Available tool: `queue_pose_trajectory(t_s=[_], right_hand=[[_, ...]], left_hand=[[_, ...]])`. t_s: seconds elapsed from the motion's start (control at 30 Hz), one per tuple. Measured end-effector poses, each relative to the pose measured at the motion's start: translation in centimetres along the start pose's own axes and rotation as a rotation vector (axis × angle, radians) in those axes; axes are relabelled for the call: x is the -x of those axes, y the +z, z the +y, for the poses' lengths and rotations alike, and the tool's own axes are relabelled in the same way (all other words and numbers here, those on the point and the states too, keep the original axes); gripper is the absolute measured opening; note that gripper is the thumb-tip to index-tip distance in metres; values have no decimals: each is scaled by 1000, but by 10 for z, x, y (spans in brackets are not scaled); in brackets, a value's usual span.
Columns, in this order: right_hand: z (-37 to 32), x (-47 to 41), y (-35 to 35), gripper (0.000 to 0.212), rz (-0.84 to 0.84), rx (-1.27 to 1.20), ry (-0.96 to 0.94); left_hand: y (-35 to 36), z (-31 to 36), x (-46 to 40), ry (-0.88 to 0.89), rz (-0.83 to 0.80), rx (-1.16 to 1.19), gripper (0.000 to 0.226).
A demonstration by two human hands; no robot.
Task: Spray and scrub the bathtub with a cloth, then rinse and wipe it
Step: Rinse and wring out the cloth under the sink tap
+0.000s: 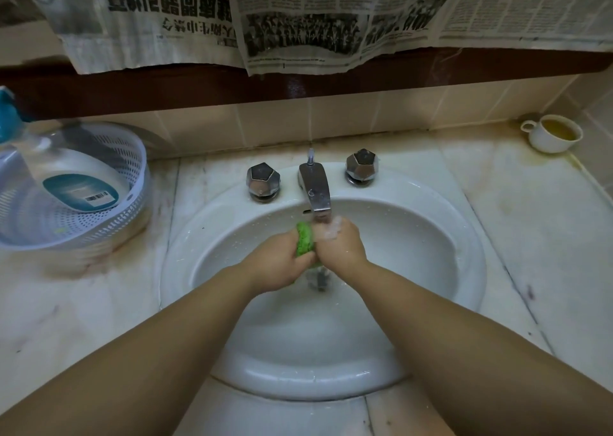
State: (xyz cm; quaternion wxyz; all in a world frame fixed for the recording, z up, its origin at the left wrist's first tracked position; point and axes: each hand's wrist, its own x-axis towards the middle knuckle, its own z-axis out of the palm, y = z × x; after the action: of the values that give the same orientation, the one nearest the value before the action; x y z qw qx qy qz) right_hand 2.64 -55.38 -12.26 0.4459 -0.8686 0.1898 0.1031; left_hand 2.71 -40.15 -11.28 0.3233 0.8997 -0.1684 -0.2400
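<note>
A green scrubbing cloth (304, 239) is squeezed between both hands over the white basin (431, 236). My left hand (277, 263) grips its left side and my right hand (341, 246) grips its right side, both with curled fingers. Water runs from the chrome spout (315, 187) onto my right hand's knuckles and the cloth. Most of the cloth is hidden inside the hands. Water falls below them toward the drain (318, 279).
Two chrome faceted taps (263, 180) (361, 167) flank the spout. A white perforated basket (109, 187) holding a clear spray bottle (66, 183) stands on the stained counter at left. A white cup (552, 133) sits at the back right corner. Newspaper (298, 17) hangs above.
</note>
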Motion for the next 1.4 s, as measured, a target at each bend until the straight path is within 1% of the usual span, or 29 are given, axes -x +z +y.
queue_pose_trajectory(t_s=[0.07,0.17,0.23,0.27,0.3,0.37,0.4,0.43,0.47,0.57,0.63,0.67,0.7,0.73,0.77,0.8,0.83,0.9,0.93,0.97,1.03,1.07,1.13,1.17,1.2,1.23,1.3,1.33,1.4], right_hand=[[4,-4,-2,19,15,-26,26],[12,-5,-10,34,64,-18,69],[20,-6,-16,38,98,-64,149],[22,-5,-19,37,103,-114,190],[22,-3,-24,37,110,-199,229],[24,-5,-30,39,117,-396,326],[26,-8,-33,40,106,-467,353],[28,-10,-34,40,95,-502,347],[32,-12,-35,42,83,-507,326],[41,-10,-37,42,68,-480,251],[41,-4,-36,31,-21,-509,196],[44,-4,-34,29,-73,-505,168],[47,-3,-32,33,-113,-487,133],[49,-1,-27,36,-133,-457,108],[50,1,-23,36,-129,-439,89],[49,1,-19,37,-102,-425,103],[47,-2,-15,42,-78,-428,135],[38,-7,-8,52,-68,-411,207],[31,-8,-5,52,-74,-396,242],[25,-10,-1,49,-82,-381,278],[13,-11,4,34,-122,-426,327],[6,-9,5,29,-155,-480,349],[0,-2,6,26,-216,-689,386],[0,1,10,23,-224,-829,362],[5,6,16,22,-196,-892,290],[11,11,23,27,-159,-864,187],[21,20,34,30,-115,-603,13],[21,23,36,25,-85,-509,-18],[14,21,33,20,1,-449,36]], left_hand=[[5,5,-5,-27,36,-99,34],[12,9,-7,-48,170,-16,68],[16,10,-9,8,195,-27,80],[19,12,-11,41,189,-28,78],[22,15,-12,48,191,42,72],[28,23,-18,-36,186,343,48],[31,25,-22,-76,180,449,35],[36,26,-26,-94,187,481,24],[40,24,-30,-97,202,457,18],[51,25,-37,-145,224,405,35],[52,27,-41,-242,262,428,39],[49,30,-42,-297,272,450,39],[46,32,-41,-339,263,469,37],[43,31,-41,-345,235,471,32],[40,30,-40,-307,200,478,26],[37,28,-37,-246,178,508,20],[35,24,-33,-203,158,567,20],[35,13,-23,-180,136,735,45],[35,8,-19,-158,117,789,58],[35,4,-15,-131,89,794,66],[33,-4,-10,-85,72,667,68],[30,-8,-7,-80,112,555,63],[24,-13,-4,-139,255,362,43],[23,-16,-3,-179,317,333,33],[22,-17,-1,-208,351,347,26],[23,-17,-1,-220,371,355,21],[26,-14,0,-224,406,331,25],[28,-13,-1,-234,416,339,28],[31,-8,1,-228,433,370,34]])
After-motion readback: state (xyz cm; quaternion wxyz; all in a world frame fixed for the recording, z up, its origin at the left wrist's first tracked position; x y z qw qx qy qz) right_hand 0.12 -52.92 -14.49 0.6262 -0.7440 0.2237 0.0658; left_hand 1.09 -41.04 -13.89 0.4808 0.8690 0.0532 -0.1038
